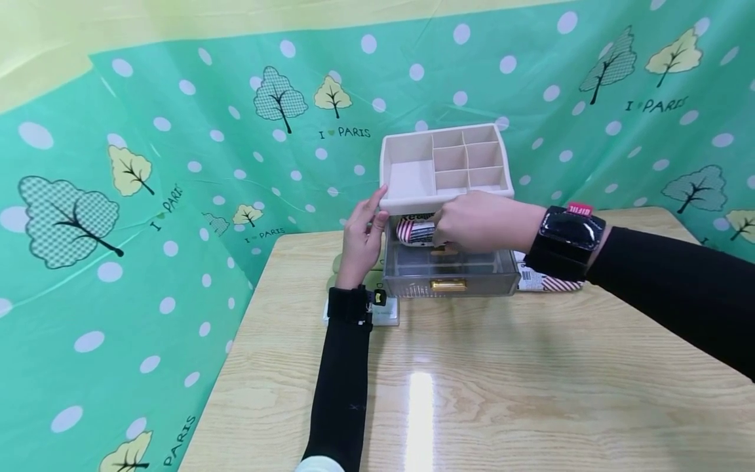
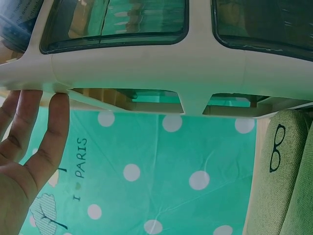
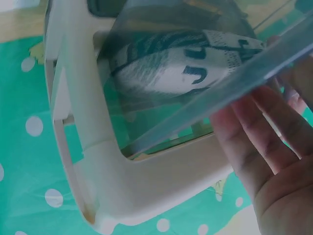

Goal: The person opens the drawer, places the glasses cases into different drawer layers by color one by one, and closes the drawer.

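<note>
Your left hand (image 1: 362, 239) rests at the left side of a cream desktop organizer; its fingers are extended and spread apart, tips touching the frame. Your right hand (image 1: 480, 223) reaches over the organizer's open drawer (image 1: 407, 287), at the right end of a striped packet (image 1: 415, 231). In the right wrist view, several of its fingers lie nearly straight, slightly apart, with their tips at the drawer's clear edge. The thumb side is mostly hidden, so you cannot tell whether it grips the packet.

The packet lies in the left part of the smoky, see-through drawer, which is pulled toward you and has a gold handle (image 1: 448, 285). Above it, the organizer's top tray (image 1: 413, 204) has one large compartment on the left and six small ones on the right.

Just left of the organizer is a green fabric case (image 2: 277, 161) printed with a pair of glasses. To the right, partly behind your wrist, lies a white package (image 1: 531, 278) with a barcode, next to red stripes.

Everything stands on a pale wood-grain table (image 1: 501, 373) with a bright streak of reflected light. Around it hangs a green cloth (image 1: 189, 275) with white dots, trees and "I PARIS" lettering, yellow along the top. Your sleeves are black.
</note>
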A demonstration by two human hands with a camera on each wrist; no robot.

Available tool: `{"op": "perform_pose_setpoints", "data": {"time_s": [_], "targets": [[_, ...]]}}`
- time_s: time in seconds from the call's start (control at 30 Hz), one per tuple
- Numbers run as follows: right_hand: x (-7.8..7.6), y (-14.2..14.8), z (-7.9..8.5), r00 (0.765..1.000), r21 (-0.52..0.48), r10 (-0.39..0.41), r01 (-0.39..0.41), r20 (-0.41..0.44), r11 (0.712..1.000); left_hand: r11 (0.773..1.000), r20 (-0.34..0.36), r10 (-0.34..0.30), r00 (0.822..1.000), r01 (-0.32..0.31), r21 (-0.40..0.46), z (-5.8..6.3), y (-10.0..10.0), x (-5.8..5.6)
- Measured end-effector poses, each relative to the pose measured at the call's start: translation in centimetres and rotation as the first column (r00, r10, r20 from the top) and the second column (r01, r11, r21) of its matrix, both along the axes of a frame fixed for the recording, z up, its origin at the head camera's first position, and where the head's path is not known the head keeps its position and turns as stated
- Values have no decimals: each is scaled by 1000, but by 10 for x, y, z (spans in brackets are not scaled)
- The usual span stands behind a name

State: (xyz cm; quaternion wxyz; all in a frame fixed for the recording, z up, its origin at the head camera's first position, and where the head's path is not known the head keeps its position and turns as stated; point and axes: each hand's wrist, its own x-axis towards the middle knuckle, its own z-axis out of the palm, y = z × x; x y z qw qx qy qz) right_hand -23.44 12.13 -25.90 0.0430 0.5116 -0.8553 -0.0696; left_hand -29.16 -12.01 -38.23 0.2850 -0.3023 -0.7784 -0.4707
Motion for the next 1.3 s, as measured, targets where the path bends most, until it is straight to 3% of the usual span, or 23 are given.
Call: {"op": "perform_pose_setpoints", "data": {"time_s": [0.1,0.23,0.67,0.87,1.1,1.3], "targets": [[2,4,0,999,-38,31,-30,25,999,1000,2,3,1000,-3,-9,0,0,1],[7,7,5,999,-61,46,-46,-2,997,1000,8,8,1000,-8,-10,1,0,2],[9,48,26,996,-247,-40,18,-85,969,999,39,34,999,-36,31,0,4,0],[2,75,31,993,-317,-99,74,-62,946,999,36,37,999,-38,30,1,5,1],[-8,100,20,980,-361,-187,149,-71,921,1000,-1,6,1000,-6,11,-1,-1,-1],[-11,117,4,958,-391,-285,253,-25,885,1000,-6,-6,1000,6,-2,0,-1,-1]]}}
